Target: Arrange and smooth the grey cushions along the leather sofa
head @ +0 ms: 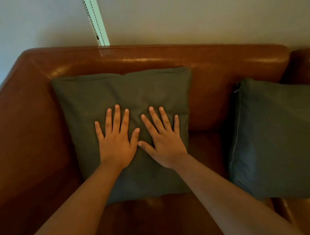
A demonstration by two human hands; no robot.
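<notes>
A grey cushion [130, 93] leans against the backrest of the brown leather sofa [165, 59], near its left arm. My left hand [116, 140] and my right hand [164, 140] both lie flat on the cushion's middle, fingers spread, thumbs nearly touching. Neither hand grips anything. A second grey cushion [278, 138] stands to the right on the seat, its zipper edge facing the first cushion, a gap of leather between them.
The sofa's left arm [22, 126] rises close to the first cushion. Behind the backrest is a pale wall with a window blind's bead chain [93, 20]. Bare seat leather [157, 218] shows in front of the cushions.
</notes>
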